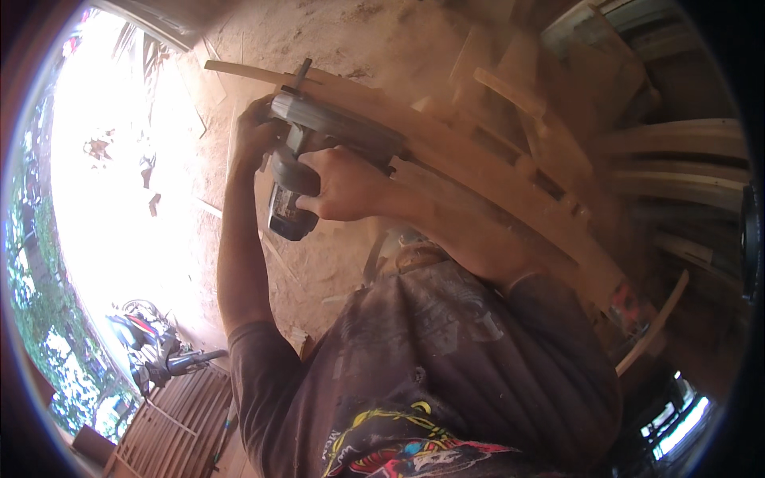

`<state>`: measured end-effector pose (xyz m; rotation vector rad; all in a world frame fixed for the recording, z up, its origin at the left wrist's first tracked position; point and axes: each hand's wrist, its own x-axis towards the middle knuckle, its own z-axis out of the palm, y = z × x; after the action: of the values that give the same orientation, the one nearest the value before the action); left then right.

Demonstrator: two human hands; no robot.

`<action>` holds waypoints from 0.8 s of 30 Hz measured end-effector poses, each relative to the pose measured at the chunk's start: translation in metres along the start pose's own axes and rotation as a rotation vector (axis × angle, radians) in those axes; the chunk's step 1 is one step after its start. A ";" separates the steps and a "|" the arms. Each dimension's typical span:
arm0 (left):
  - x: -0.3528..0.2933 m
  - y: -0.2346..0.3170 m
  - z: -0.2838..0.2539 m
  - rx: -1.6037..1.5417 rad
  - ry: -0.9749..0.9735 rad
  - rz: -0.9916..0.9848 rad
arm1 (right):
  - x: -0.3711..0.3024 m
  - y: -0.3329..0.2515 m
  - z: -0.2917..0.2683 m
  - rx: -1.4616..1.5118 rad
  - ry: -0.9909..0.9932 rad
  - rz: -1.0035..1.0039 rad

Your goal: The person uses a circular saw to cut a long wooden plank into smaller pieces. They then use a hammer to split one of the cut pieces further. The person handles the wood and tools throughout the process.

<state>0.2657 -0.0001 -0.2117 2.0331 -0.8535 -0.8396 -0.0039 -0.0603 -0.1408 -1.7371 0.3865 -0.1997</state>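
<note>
Left hand [253, 131] was clamped on the front of a grey power planer [319, 139] at ten o'clock, right hand [347, 185] gripped its rear handle, tool resting on a curved wooden strip [510, 187] running toward three o'clock, apparently mid-pass, most of the strip's length seemingly left.

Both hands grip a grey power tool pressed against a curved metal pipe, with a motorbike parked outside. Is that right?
Not quite: in the head view the left hand and right hand hold the grey power tool against a curved wooden piece, not a metal pipe. The motorbike is there.
</note>
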 end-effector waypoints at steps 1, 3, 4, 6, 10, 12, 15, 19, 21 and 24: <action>0.001 -0.002 0.000 0.023 -0.004 -0.006 | 0.001 0.000 0.000 0.008 -0.008 0.015; 0.001 0.007 -0.001 0.030 -0.022 0.005 | 0.004 0.001 0.001 0.019 -0.010 0.019; 0.001 0.009 -0.001 0.020 -0.028 -0.015 | 0.005 0.002 0.002 0.021 -0.006 0.014; 0.002 0.011 -0.005 0.028 -0.029 -0.044 | 0.009 0.002 0.004 0.031 -0.004 0.000; 0.003 0.012 -0.009 0.062 -0.024 -0.062 | 0.015 0.002 0.006 0.038 0.004 -0.017; 0.005 0.009 -0.012 0.073 -0.025 -0.064 | 0.016 0.002 0.008 0.035 0.014 -0.026; 0.008 0.007 -0.015 0.088 -0.028 -0.076 | 0.021 0.005 0.011 0.033 0.023 -0.039; 0.006 0.009 -0.018 0.041 -0.048 -0.047 | 0.025 0.004 0.011 0.024 0.009 -0.025; 0.008 0.007 -0.020 0.059 -0.041 -0.039 | 0.027 0.004 0.012 0.029 0.001 -0.022; 0.013 0.005 -0.022 0.112 -0.030 -0.063 | 0.032 0.006 0.016 0.033 0.010 -0.031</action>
<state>0.2891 -0.0043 -0.2006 2.1599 -0.8741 -0.8766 0.0301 -0.0583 -0.1526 -1.7113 0.3624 -0.2358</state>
